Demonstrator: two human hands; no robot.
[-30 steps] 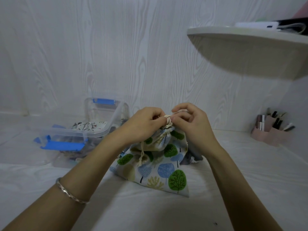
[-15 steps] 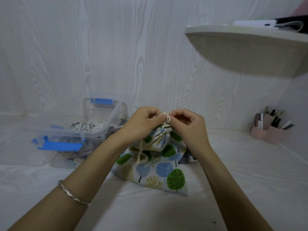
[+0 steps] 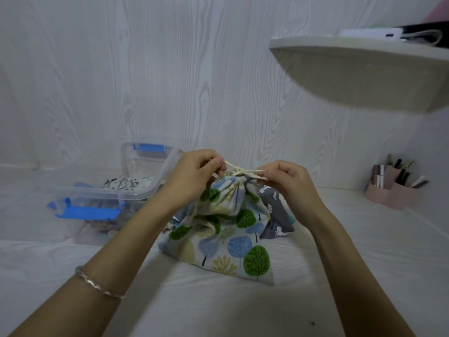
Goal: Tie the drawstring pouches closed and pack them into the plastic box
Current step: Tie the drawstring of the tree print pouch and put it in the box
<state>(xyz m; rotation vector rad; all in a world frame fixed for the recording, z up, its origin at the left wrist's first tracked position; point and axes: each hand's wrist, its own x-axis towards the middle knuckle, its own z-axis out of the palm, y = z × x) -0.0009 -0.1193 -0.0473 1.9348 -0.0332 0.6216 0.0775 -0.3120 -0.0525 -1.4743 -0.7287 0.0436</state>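
A fabric drawstring pouch printed with green, blue and yellow trees sits upright on the white surface, just in front of the person, with its mouth gathered into a tight pucker at the top. The left hand pinches one end of the cream drawstring cord between thumb and curled fingers. The right hand pinches the other end, and the two hands hold the cord out to either side of the small knot at the pouch's neck. A thin silver bracelet circles the left wrist. Behind the tree pouch on its right, touching it, lies a grey fabric pouch with small white figures. To the left stands the clear plastic box with blue latches, open, with a white pouch printed with dark drawings inside it. A pink desk organiser holding pens stands far right against the wall, beneath a white rounded shelf.
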